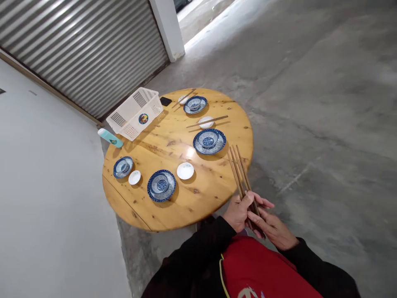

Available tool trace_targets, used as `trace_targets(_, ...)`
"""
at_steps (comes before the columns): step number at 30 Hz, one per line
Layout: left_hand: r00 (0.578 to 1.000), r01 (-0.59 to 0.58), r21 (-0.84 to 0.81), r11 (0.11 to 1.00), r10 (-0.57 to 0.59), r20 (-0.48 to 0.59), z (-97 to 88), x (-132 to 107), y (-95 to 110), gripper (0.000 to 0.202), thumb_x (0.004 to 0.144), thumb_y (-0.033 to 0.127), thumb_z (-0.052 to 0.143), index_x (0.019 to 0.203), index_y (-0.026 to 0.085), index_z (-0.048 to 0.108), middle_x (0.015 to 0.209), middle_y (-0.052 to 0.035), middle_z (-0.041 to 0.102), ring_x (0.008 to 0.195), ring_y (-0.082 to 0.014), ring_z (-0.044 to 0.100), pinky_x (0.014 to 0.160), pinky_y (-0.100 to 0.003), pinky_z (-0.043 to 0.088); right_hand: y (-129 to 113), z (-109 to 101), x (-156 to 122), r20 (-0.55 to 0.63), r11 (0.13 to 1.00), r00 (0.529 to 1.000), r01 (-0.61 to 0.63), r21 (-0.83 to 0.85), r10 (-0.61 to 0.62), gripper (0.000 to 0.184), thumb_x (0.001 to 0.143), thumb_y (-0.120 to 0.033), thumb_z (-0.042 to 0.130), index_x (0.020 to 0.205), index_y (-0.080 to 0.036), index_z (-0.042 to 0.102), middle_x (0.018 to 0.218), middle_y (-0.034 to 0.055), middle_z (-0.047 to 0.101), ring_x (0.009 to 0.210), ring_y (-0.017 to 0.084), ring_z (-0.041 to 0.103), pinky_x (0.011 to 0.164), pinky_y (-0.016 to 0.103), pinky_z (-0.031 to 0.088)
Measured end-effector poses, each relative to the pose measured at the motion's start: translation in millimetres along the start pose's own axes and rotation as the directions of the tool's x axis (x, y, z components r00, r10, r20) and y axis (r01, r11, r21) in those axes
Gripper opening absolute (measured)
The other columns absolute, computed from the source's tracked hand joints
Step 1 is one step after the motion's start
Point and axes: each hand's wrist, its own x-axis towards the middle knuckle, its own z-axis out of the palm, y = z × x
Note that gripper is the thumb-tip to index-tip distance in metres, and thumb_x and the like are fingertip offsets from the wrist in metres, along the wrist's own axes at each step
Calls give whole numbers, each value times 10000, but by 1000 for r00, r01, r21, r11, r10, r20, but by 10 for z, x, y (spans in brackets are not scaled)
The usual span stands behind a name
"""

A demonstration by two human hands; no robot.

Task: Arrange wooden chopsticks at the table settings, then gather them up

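The gravest mishap would probably be a spill onto the concrete floor: the loose chopsticks are held at the near edge of the round wooden table, and if the grip were slackened while one was being parted from the rest, some could be dropped past the rim. The bundle is held in both hands, its middle gripped by the left hand and its lower part by the right hand; the exact count cannot be told. Less seriously, the nearest patterned plate, or the bowl in it, could be knocked if the splayed tips were swung toward it. Least of all, the laid chopsticks could be rolled off their small white dish by a nudged table, as they are merely balanced there.

The room is bounded by a white wall and a ribbed metal shutter, flanked by a white pillar; daylight is let in beyond. The tabletop is knotted and slightly glossy. On it are set a white plastic basket, four patterned plates with a bowl in each, a turquoise bottle, four white dishes, two of them crossed by chopsticks, and a black phone beside the basket.
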Motion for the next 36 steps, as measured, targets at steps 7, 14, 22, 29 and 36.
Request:
trace_targets(7,998,48,23,999,-49,32,212,283,49,673,710,807,703,873,169,568,1060,-187,767,854,-243,724,519,-211,466,19,-357,12,60,983,998,-44,179,34,617,889,-798,510,799,-193,596,613,15,574,501,135,513,476,272,482)
trace_targets(14,993,-17,-72,997,26,115,241,891,263,721,703,837,691,897,146,621,927,-158,773,784,-208,709,671,-271,532,-124,-806,549,40,988,999,-30,152,24,624,821,-833,574,784,-210,606,621,46,605,596,192,606,592,326,571)
trace_targets(22,987,-158,-303,940,152,-44,188,1425,822,737,670,803,748,939,122,667,789,-84,698,661,-157,647,646,-263,498,-380,-1148,1146,243,970,952,-217,110,185,528,959,-715,483,820,-210,548,559,-11,552,490,141,517,534,297,461)
trace_targets(29,978,-151,-73,986,138,-159,126,1535,1097,571,791,689,723,918,132,717,543,54,466,467,-59,363,467,-217,276,-60,-1412,1736,454,950,888,85,-301,65,522,968,-613,388,688,-226,597,632,96,653,601,232,626,600,378,552)
trace_targets(36,944,-172,20,985,170,-281,201,1705,1152,649,791,787,628,781,142,693,458,64,382,414,-55,297,437,-234,199,269,-1472,1984,454,747,890,337,-574,-53,432,904,-337,365,922,-150,753,925,180,759,839,282,745,673,364,592)
